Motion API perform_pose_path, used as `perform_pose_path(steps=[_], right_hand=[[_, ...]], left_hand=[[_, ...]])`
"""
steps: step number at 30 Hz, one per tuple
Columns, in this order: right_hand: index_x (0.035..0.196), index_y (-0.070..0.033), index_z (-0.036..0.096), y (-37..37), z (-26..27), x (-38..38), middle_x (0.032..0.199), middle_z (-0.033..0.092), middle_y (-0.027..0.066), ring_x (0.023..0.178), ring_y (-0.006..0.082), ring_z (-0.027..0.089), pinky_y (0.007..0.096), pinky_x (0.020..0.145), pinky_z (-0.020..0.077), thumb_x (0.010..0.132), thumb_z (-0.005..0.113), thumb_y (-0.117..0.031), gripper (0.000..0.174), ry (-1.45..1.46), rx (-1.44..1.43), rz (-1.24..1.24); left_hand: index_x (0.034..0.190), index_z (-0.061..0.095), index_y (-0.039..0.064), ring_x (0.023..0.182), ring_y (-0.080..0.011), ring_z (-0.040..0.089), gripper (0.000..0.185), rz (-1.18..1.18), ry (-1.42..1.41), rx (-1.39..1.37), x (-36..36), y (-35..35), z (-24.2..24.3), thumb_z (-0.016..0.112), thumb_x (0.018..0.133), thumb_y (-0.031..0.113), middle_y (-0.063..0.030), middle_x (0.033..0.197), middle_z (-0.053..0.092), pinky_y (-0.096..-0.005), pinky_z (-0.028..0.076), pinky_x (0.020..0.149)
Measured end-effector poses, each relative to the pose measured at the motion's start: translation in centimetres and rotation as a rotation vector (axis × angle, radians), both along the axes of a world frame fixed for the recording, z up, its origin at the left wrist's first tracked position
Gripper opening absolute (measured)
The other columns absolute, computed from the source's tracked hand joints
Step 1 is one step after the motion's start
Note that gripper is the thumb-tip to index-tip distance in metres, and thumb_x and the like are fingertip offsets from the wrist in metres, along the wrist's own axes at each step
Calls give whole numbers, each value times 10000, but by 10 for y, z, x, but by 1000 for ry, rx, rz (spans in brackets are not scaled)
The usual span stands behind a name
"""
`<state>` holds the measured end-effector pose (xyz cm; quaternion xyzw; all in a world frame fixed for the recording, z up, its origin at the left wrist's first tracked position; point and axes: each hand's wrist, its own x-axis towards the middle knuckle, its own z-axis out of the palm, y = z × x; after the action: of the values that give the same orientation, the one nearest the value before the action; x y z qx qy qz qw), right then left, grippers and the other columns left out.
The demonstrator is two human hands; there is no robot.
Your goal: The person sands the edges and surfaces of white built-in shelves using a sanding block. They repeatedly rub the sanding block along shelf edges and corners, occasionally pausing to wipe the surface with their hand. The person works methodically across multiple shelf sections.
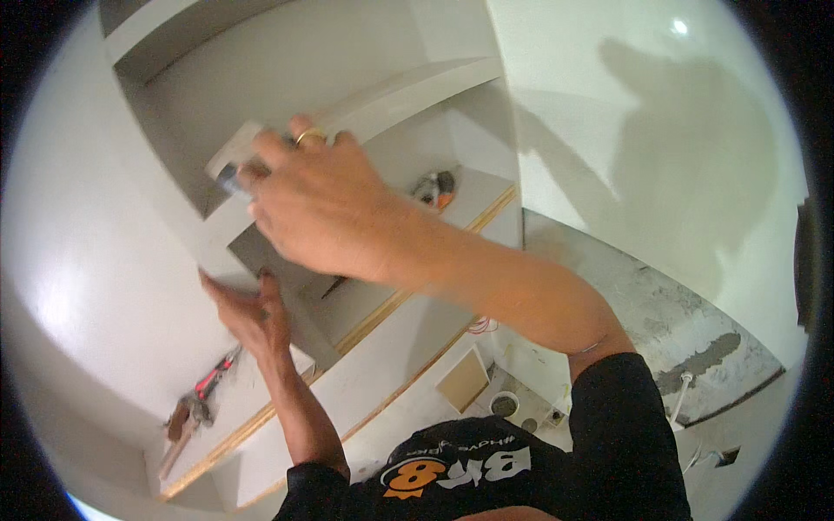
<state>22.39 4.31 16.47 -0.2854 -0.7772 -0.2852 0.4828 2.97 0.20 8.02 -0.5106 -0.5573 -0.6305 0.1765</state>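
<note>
My right hand (319, 195), with a ring on one finger, grips a flat, pale rectangular hand tool (236, 146). Motion blur and the fingers hide its exact kind. It is held in front of the white built-in shelf niche (260, 62), close to the niche's lower left corner; I cannot tell whether it touches the surface. Lower and to the left, my left hand (251, 316) holds nothing. Its thumb and fingers are spread beside the edge of the white wall (208, 251), and contact there is unclear.
A black and orange power tool (435, 189) lies on a wood-edged shelf (488, 211). On the lower ledge at left are a red-handled tool (215, 378) and a wooden-handled tool (179, 449). Below stand a bucket (503, 405) and a leaning board (464, 380).
</note>
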Motion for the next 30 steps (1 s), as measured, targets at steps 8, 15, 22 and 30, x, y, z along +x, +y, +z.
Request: perform_pose_path(steps=[8, 15, 22, 30], right_hand=[[1414, -279, 676, 134, 50, 188, 1284, 615, 88, 1181, 315, 550, 471, 1075, 448, 1065, 535, -454, 415, 17, -215, -263], [1415, -177, 679, 165, 54, 232, 1201, 629, 105, 1141, 318, 546, 436, 1072, 433, 1073, 530, -461, 469, -174, -195, -274], [1323, -148, 729, 172, 46, 257, 1159, 644, 159, 1100, 380, 601, 493, 1019, 466, 1063, 546, -431, 425, -29, -197, -338], [1434, -108, 651, 183, 62, 278, 1121, 622, 139, 1079, 301, 557, 426, 996, 465, 1099, 482, -465, 518, -221, -364, -314]], left_hand=[[1586, 293, -34, 1228, -385, 633, 882, -6, 3, 64, -3, 6, -3, 729, 826, 70, -334, 1338, 624, -452, 459, 1094], [1573, 303, -43, 1232, -351, 624, 855, 3, 9, -3, 0, -1, -3, 725, 839, 74, -330, 1342, 615, -438, 444, 1103], [1559, 303, -68, 1184, -389, 651, 862, -8, -28, 35, 2, 3, -3, 748, 836, 81, -341, 1291, 627, -454, 491, 1041], [1561, 321, -49, 1168, -413, 662, 864, 134, -55, -9, 3, 5, -5, 764, 833, 93, -319, 1317, 632, -444, 502, 1029]])
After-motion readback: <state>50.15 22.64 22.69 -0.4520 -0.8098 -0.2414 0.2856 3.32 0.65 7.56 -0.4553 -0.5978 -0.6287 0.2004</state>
